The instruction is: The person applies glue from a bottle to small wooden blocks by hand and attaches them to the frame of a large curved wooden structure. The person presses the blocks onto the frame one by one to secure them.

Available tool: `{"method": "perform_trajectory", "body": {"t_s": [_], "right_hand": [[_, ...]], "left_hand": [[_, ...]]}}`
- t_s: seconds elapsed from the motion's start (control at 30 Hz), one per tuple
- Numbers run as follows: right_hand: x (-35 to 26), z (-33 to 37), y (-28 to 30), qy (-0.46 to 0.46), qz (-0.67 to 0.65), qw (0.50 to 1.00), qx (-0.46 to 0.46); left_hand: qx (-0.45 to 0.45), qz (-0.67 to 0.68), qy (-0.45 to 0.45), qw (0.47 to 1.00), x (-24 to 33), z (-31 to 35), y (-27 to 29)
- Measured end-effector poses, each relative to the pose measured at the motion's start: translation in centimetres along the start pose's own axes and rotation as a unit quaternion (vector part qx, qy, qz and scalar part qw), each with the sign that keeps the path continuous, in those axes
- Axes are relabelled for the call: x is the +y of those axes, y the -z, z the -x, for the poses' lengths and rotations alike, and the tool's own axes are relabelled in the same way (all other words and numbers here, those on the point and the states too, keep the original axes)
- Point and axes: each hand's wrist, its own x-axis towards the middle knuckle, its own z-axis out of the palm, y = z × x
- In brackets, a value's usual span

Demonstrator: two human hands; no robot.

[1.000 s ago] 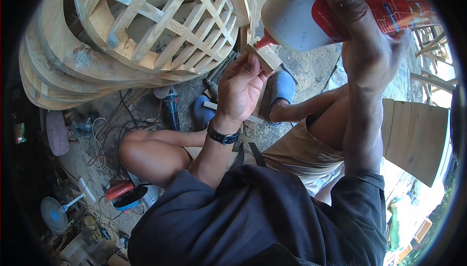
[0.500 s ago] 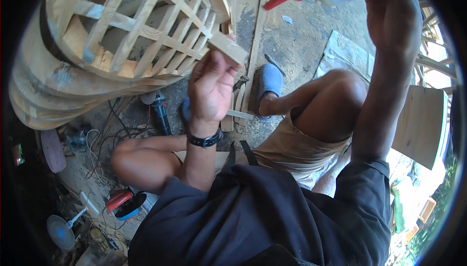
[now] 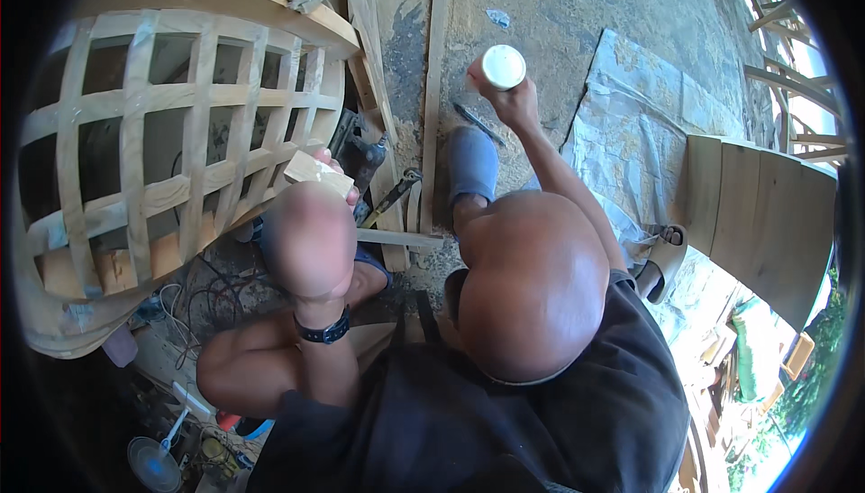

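My left hand (image 3: pixel 311 241), partly blurred, is closed around a small pale wooden block (image 3: pixel 320 173) with whitish smears on its surface. The block is beside the slats of a large curved wooden lattice (image 3: pixel 198 123) on the left. My right hand (image 3: pixel 512 105) reaches forward over the floor and grips a white glue bottle (image 3: pixel 503 67). The round base of the bottle faces up toward me, so its red nozzle is hidden. My fingers wrap its sides.
Long wood strips (image 3: pixel 432 87) lie on the floor ahead, near a blue slipper (image 3: pixel 473 164) on my foot. A dark metal tool (image 3: pixel 362 158) rests by the lattice. Right of me are a pale sheet (image 3: pixel 631 114) and a curved wooden panel (image 3: pixel 766 223). Cords (image 3: pixel 221 286) tangle at left.
My right hand has brought the bottle down and left from the upper right, turning its base toward me. My left hand has moved left and down with the block. The view has shifted.
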Motion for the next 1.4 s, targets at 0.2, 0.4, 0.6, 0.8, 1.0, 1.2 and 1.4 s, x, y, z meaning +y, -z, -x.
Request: {"method": "perform_trajectory", "body": {"t_s": [0.2, 0.4, 0.6, 0.8, 1.0, 1.2, 1.4], "right_hand": [[3.0, -2.5, 2.2, -0.029, 0.036, 0.999, -0.005], [2.0, -0.2, 1.5, -0.010, 0.027, 0.997, -0.078], [1.2, 2.1, 3.2, 0.075, 0.059, 0.993, -0.068], [-2.0, -1.6, 11.4, -0.028, 0.113, 0.991, 0.058], [-16.2, -5.0, 19.5, -0.083, -0.454, 0.886, 0.046], [-27.8, -3.3, 22.5, -0.038, -0.537, 0.841, -0.057], [-33.3, 0.2, 20.1, -0.041, -0.577, 0.807, -0.118]], "left_hand": [[0.030, -0.035, 0.044, 0.998, -1.3, -1.6, -1.3], [0.029, -0.018, 0.045, 0.998, -1.7, -2.2, -1.3], [0.025, -0.008, 0.025, 0.999, -1.1, -1.3, -1.2], [0.002, -0.029, -0.002, 1.000, 0.4, 0.5, -2.2], [-0.027, -0.003, -0.017, 0.999, 1.1, 2.0, -4.2], [-0.107, 0.023, -0.039, 0.993, 2.8, 4.4, -7.4], [-0.111, 0.015, -0.054, 0.992, 5.1, 6.3, -7.7]]}}
